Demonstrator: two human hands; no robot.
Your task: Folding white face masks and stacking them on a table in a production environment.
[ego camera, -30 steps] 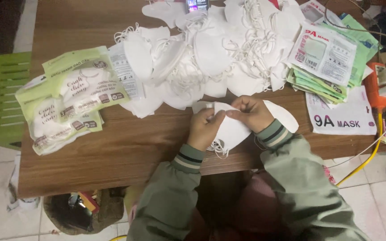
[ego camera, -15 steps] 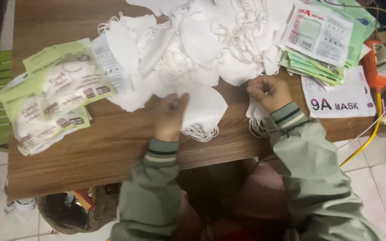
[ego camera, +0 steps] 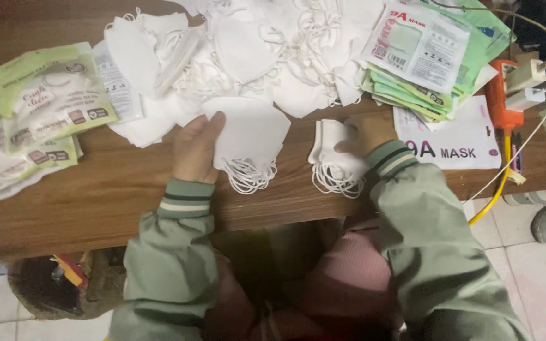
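My left hand lies flat on the edge of a small stack of folded white masks whose ear loops hang toward the table's front edge. Further right, my right hand grips a second small bundle of white masks, loops dangling below it. Both bundles rest on the brown wooden table. Behind them spreads a big loose heap of white masks.
Green packed mask pouches lie at the left. A stack of empty printed pouches and a white printed sheet sit at the right, beside an orange tool with a yellow cable. A basket stands under the table.
My hands have parted: the left stayed on one mask stack, sliding left, while the right carried a bundle of masks to the right. The camera view shifted closer.
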